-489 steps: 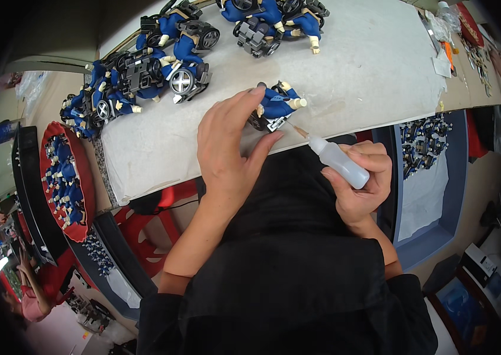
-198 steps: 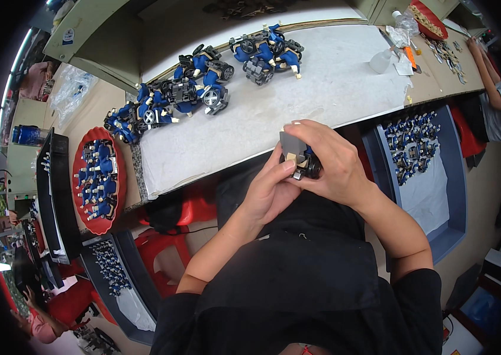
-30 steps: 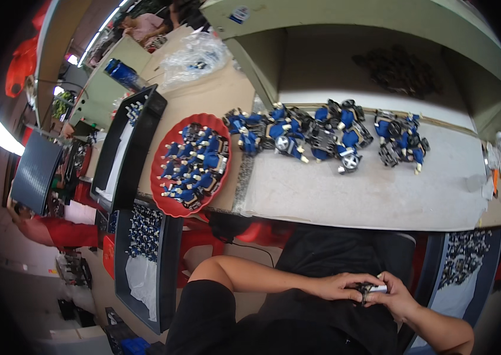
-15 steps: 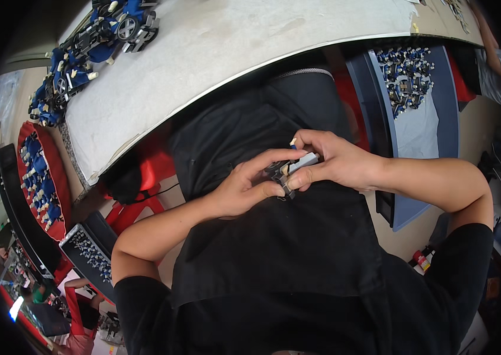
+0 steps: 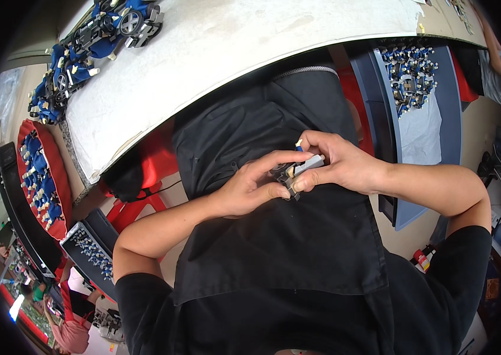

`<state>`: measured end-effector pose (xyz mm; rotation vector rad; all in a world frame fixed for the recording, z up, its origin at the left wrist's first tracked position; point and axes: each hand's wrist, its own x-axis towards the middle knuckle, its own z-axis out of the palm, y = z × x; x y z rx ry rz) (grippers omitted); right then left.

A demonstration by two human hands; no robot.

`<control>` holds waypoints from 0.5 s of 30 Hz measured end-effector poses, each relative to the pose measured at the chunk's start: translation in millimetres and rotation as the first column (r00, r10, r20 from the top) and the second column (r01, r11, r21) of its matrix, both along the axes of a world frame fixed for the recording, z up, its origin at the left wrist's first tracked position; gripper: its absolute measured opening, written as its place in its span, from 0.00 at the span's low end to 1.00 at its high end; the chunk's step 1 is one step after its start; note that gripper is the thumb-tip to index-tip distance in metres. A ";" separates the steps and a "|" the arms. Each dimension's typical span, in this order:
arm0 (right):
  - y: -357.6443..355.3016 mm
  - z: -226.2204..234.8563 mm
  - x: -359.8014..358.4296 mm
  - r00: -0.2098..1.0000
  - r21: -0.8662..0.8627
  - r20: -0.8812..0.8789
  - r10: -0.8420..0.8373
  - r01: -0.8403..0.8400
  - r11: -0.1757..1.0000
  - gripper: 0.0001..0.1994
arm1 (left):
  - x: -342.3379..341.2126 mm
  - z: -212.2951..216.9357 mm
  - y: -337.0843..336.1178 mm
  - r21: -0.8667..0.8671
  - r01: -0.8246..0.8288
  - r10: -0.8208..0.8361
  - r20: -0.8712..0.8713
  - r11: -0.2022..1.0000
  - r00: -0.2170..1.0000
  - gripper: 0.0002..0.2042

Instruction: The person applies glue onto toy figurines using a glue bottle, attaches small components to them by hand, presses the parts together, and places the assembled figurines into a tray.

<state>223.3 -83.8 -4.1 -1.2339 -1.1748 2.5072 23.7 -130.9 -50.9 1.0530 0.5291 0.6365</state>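
- Both hands met over a black apron at the person's lap: the left hand pinched a small grey and black toy part from the left, and the right hand gripped it from the right.
- Left of them, a red tray held blue pieces.
- Above, blue toy cars lay on the white worktop.
- At right, a grey tray held more pieces.

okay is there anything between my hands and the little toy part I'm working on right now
Nothing visible stands between them. Both the left hand and the right hand grip the small grey and blue toy part directly, fingertips on it, above the black apron on your lap.
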 end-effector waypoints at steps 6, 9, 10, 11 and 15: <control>-3.6 -5.3 1.2 0.999 0.033 -0.033 -0.017 0.018 0.999 0.16 | -1.6 -2.1 -0.3 0.000 0.018 -0.018 -0.051 1.000 0.999 0.26; -5.6 -8.5 2.0 0.999 0.046 -0.030 -0.014 0.016 0.999 0.15 | -1.0 -2.9 1.3 0.100 0.010 -0.001 -0.087 0.995 0.996 0.27; -5.3 -7.9 2.2 0.999 0.046 -0.029 -0.019 0.020 0.999 0.15 | -1.2 -2.8 1.1 0.100 0.015 -0.006 -0.087 0.995 0.996 0.27; -3.7 -6.7 2.4 1.000 0.053 -0.013 0.006 -0.005 0.999 0.15 | -1.5 -2.8 0.6 0.086 0.016 -0.008 -0.091 0.996 0.996 0.27; 1.8 -4.0 0.2 1.000 0.023 -0.004 0.023 -0.022 0.999 0.15 | -2.7 -2.3 3.0 0.046 0.010 -0.007 -0.074 0.999 0.997 0.28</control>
